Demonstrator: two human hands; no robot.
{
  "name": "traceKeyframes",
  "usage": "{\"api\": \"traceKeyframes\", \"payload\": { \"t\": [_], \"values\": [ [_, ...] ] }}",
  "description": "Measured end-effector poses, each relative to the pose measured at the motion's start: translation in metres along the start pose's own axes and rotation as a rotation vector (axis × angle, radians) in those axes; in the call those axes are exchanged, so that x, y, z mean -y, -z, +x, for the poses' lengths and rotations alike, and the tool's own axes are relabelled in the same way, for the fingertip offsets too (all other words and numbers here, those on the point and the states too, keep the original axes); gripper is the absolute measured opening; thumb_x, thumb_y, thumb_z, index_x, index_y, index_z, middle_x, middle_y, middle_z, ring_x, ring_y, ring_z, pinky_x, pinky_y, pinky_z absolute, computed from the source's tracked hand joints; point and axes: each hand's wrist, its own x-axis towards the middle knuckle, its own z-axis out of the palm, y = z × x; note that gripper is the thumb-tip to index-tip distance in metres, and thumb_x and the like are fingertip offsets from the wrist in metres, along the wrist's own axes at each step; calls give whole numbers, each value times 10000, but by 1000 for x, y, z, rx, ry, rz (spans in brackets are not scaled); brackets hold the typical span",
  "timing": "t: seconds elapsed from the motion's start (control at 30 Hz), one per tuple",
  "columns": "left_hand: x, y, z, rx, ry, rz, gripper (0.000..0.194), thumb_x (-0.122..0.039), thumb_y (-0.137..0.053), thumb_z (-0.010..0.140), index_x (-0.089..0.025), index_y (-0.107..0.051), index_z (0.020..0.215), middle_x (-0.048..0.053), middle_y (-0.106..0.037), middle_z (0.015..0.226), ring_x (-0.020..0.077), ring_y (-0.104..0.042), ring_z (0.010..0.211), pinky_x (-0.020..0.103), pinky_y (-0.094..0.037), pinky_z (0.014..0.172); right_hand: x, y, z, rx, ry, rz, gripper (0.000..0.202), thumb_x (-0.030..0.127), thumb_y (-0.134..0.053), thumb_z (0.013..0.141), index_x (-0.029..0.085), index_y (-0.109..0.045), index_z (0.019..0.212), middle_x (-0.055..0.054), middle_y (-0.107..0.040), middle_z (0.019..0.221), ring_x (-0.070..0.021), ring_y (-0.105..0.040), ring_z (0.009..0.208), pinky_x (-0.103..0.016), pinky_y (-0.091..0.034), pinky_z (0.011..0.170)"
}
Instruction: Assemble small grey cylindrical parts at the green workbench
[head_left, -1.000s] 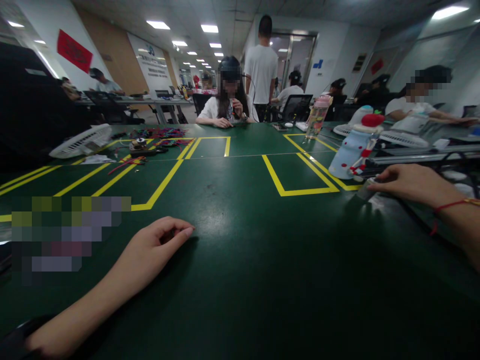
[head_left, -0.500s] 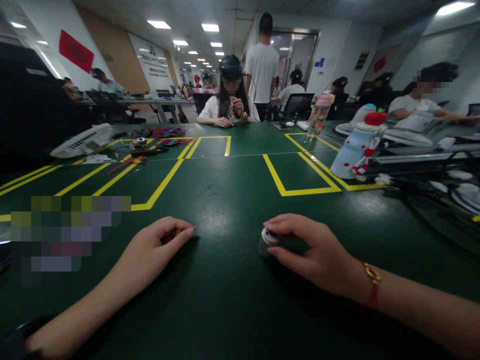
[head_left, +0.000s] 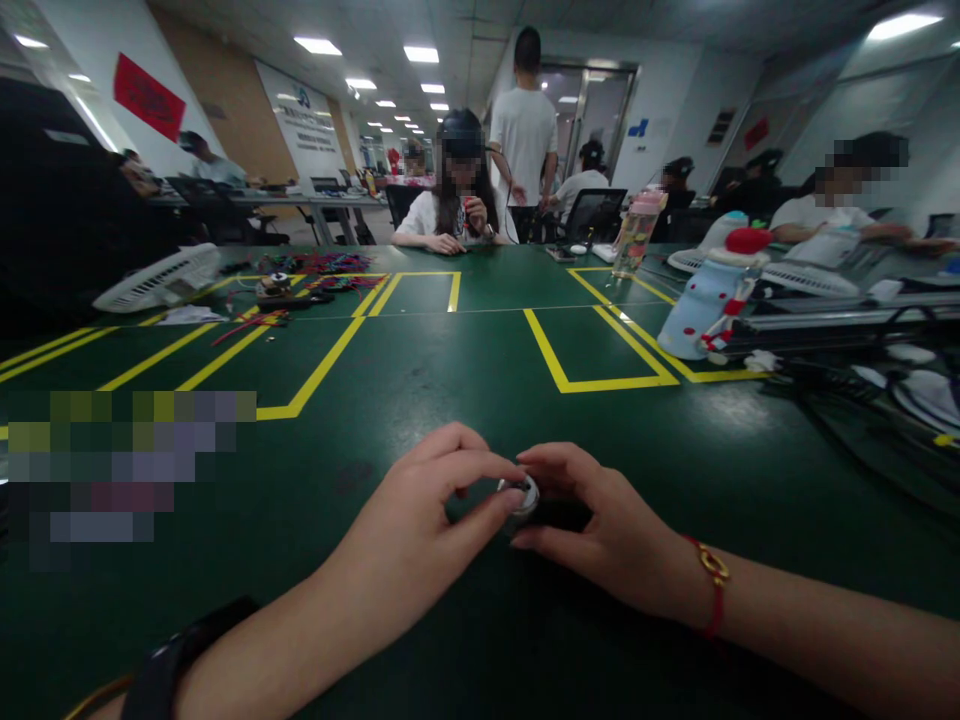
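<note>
A small silvery cylinder (head_left: pixel 528 496) stands on the green table (head_left: pixel 442 370), low in the middle of the head view. From the left, my left hand (head_left: pixel 450 500) reaches its top, thumb and fingertips closed on the rim. My right hand (head_left: pixel 592 510) curves round the right side of the same cylinder, with its thumb near the front and its fingers behind. The two hands' fingertips nearly meet over it. Fingers hide much of the cylinder's side.
A blue bottle with a red top (head_left: pixel 694 310) and black cables (head_left: pixel 847 440) lie to the right. Coloured wires (head_left: pixel 322 265) and a white fan-like object (head_left: pixel 161 280) are at the far left. Across the table sits a person (head_left: pixel 461 190).
My left hand has moved right, from bare table to the cylinder. My right hand and the cylinder have shifted slightly; the right hand stays around it.
</note>
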Motion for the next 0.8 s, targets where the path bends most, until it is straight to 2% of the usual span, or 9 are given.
{"api": "traceKeyframes", "payload": {
  "t": [0.1, 0.23, 0.3, 0.4, 0.5, 0.57, 0.67, 0.73, 0.8],
  "values": [
    [-1, 3, 5, -49, 27, -18, 174, -391, -634, 876, -317, -792, 877, 17, -647, 860, 192, -607, 793, 319, -494, 704, 4, 2, 1, 28, 17, -106, 465, 310, -729, 807, 244, -550, 1232, -23, -689, 1138, -135, -675, 1011, -310, -562, 896],
    [12, 11, 3, -92, 112, -14, 200, -465, -659, 847, -326, -801, 876, 12, -645, 852, 200, -597, 783, 326, -482, 696, 6, 8, 0, -54, 38, -274, 398, 281, -715, 782, 257, -606, 1164, -8, -681, 1096, -140, -650, 965, -317, -528, 864],
    [21, 9, 0, -42, 136, -3, 179, -444, -677, 839, -323, -806, 867, 11, -637, 853, 203, -604, 802, 332, -483, 722, 4, 9, -1, -70, 15, -299, 381, 287, -714, 771, 250, -603, 1133, -8, -674, 1068, -138, -641, 935, -312, -520, 834],
    [31, -4, -3, 45, 118, 37, 135, -393, -700, 842, -313, -807, 860, 17, -630, 865, 209, -611, 837, 336, -478, 739, 0, 8, -2, -81, 3, -320, 406, 307, -714, 761, 242, -579, 1138, -16, -660, 1059, -141, -628, 923, -308, -514, 809],
    [35, -16, -4, 79, 78, 111, 108, -364, -716, 846, -306, -805, 868, 24, -641, 880, 218, -612, 861, 336, -473, 739, 2, 5, -3, -73, 4, -343, 432, 291, -711, 752, 239, -553, 1151, -24, -653, 1055, -144, -623, 916, -297, -513, 786],
    [34, -16, -4, 94, 80, 111, 117, -366, -713, 849, -307, -803, 894, 26, -650, 878, 218, -615, 857, 334, -478, 740, 4, 8, -2, -95, -3, -362, 402, 276, -703, 746, 228, -542, 1110, -26, -652, 1014, -139, -623, 873, -282, -514, 749],
    [35, -2, -7, 59, 139, 75, 226, -455, -672, 865, -311, -784, 996, 30, -668, 916, 215, -622, 831, 324, -486, 718, 1, 35, 6, -247, -84, -485, 371, 310, -698, 734, 205, -522, 1043, -42, -646, 963, -142, -617, 805, -276, -514, 702],
    [41, 15, -10, -3, 201, 94, 322, -542, -626, 869, -308, -766, 1041, 32, -679, 941, 217, -627, 810, 316, -480, 680, -9, 71, 12, -413, -199, -658, 401, 372, -702, 719, 194, -516, 1026, -59, -639, 958, -155, -611, 784, -288, -507, 683],
    [51, 34, -16, -78, 270, 127, 378, -591, -594, 866, -296, -758, 1035, 21, -698, 932, 223, -639, 803, 310, -471, 663, -24, 117, 16, -576, -314, -830, 438, 414, -713, 685, 184, -514, 1000, -88, -628, 950, -181, -600, 777, -319, -490, 674]
  ]
}}
